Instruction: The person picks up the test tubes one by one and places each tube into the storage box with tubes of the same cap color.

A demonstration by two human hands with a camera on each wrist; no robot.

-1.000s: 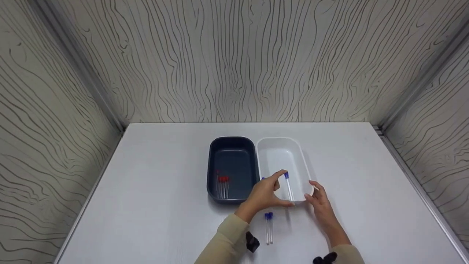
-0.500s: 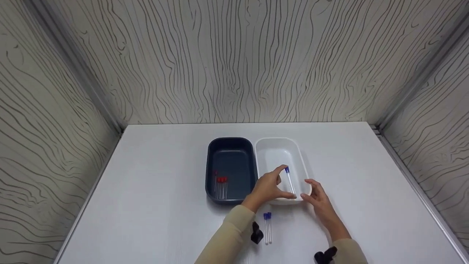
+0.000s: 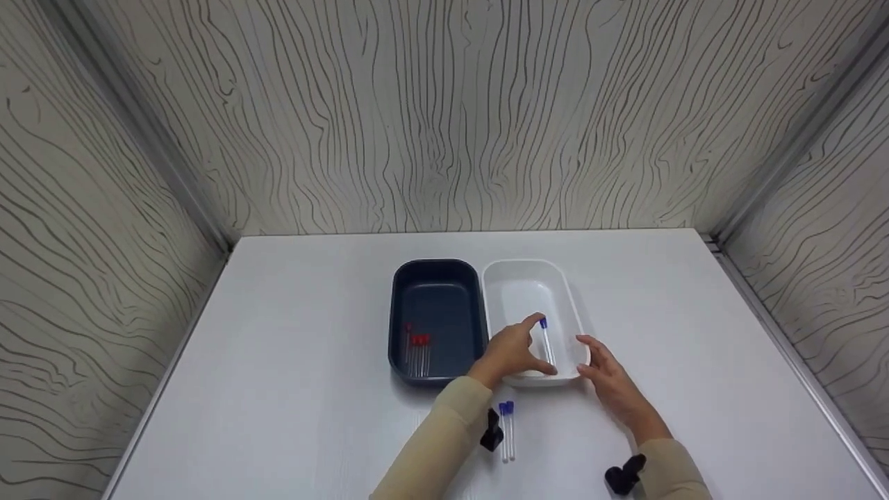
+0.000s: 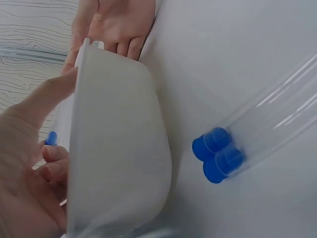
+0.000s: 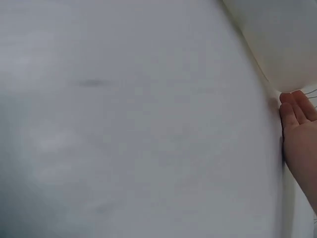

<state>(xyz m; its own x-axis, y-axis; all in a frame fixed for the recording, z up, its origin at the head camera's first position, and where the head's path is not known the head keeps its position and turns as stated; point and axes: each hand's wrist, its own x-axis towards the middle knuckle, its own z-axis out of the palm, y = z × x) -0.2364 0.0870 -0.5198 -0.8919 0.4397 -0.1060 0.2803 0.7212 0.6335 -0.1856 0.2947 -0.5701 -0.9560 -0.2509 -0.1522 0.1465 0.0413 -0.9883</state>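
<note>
My left hand [image 3: 510, 353] reaches over the near part of a white plastic tray [image 3: 524, 293] and pinches a clear test tube [image 3: 549, 349] with a blue cap. Its thumb is at the bottom end and a finger at the cap. The left wrist view shows that blue cap [image 4: 51, 138] beyond the tray wall [image 4: 119, 134]. My right hand [image 3: 612, 382] holds the tray's near right corner, thumb and fingers at the rim; the right wrist view shows fingers [image 5: 297, 106] against the outer wall. Two blue-capped test tubes [image 3: 508, 432] lie side by side on the table before the tray.
A dark blue tray [image 3: 436, 302] stands directly left of the white one, with several red-capped test tubes [image 3: 419, 355] at its near end. The white table [image 3: 305, 361] is bounded by wood-patterned panels [image 3: 430, 125] at the back and sides.
My left hand has moved forward and lowered the blue-capped test tube from the tray's near edge to inside it. My right hand stays at the tray corner.
</note>
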